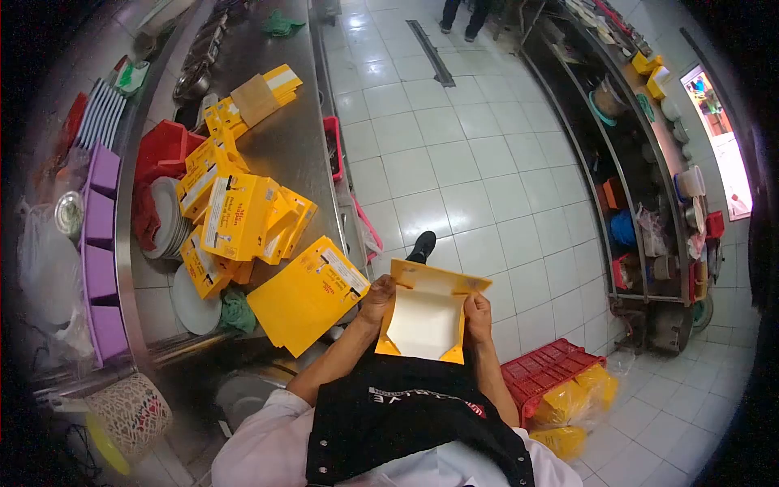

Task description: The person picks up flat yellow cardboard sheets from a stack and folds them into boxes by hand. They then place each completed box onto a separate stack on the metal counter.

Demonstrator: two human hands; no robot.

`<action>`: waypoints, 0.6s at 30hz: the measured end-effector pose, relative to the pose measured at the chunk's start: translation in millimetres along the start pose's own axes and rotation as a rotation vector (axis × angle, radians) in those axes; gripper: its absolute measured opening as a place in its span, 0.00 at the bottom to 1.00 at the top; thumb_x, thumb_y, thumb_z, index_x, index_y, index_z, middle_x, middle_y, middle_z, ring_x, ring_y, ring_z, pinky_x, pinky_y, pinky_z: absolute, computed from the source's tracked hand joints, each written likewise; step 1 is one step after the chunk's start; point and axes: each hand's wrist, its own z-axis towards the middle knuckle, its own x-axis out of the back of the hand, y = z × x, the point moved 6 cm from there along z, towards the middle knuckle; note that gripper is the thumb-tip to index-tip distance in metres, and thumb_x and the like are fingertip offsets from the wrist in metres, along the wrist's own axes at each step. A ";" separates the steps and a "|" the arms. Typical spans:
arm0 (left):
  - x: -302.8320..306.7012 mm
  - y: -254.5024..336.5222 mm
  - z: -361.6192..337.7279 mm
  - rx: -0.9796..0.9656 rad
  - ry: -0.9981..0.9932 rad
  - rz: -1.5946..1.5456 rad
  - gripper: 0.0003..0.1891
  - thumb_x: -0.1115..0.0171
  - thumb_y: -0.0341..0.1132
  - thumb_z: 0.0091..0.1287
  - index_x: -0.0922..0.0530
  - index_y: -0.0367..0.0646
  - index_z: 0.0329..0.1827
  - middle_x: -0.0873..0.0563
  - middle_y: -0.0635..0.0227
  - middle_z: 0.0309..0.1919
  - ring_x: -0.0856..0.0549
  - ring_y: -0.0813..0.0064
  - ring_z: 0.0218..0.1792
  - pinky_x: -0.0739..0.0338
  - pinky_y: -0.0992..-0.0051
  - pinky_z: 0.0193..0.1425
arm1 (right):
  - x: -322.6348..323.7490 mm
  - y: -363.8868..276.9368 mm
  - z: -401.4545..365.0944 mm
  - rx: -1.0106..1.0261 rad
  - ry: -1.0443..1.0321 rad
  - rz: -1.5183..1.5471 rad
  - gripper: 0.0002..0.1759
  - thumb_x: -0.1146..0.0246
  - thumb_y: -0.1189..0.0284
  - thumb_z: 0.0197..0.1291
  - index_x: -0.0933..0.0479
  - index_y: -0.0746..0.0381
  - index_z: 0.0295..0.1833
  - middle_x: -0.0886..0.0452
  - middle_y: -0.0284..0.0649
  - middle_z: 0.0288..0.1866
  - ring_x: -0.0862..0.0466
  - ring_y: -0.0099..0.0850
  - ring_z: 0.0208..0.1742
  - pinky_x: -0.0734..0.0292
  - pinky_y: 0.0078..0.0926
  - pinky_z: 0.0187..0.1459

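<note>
In front of my body, an open yellow box with a white inside is held between both hands. My left hand grips its left side, fingers closed on the cardboard. On the right side, my right hand is closed around the edge. The box's lid flap stands up at the far side. A stack of flat yellow cardboard sheets lies on the metal counter, just left of my left hand. Beyond it is a pile of folded yellow boxes.
White plates, a red bin and a purple tray are at the left. A red crate with bagged yellow items stands on the floor at the right, below metal shelves. A person's legs show far ahead.
</note>
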 end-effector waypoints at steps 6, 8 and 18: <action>-31.7 24.3 8.7 -0.086 0.178 0.886 0.10 0.27 0.30 0.68 0.17 0.40 0.49 0.11 0.68 0.42 0.12 0.76 0.46 0.17 0.72 0.54 | -28.0 -47.2 16.4 0.340 0.053 -0.321 0.20 0.34 0.75 0.69 0.28 0.66 0.64 0.17 0.40 0.50 0.17 0.28 0.52 0.22 0.28 0.58; -88.2 35.6 15.7 -0.216 0.121 1.358 0.20 0.28 0.26 0.66 0.22 0.36 0.60 0.11 0.60 0.50 0.12 0.69 0.49 0.18 0.68 0.59 | -29.7 -51.1 22.9 0.253 0.106 -0.459 0.19 0.34 0.73 0.70 0.27 0.66 0.63 0.17 0.39 0.50 0.17 0.27 0.51 0.22 0.28 0.55; -178.1 42.4 23.4 -0.838 0.204 1.886 0.33 0.27 0.33 0.62 0.31 0.36 0.69 0.19 0.48 0.54 0.16 0.47 0.54 0.17 0.58 0.54 | -21.2 -39.5 50.3 0.069 0.162 -0.462 0.19 0.42 0.62 0.76 0.20 0.70 0.55 0.15 0.40 0.41 0.16 0.26 0.39 0.19 0.27 0.41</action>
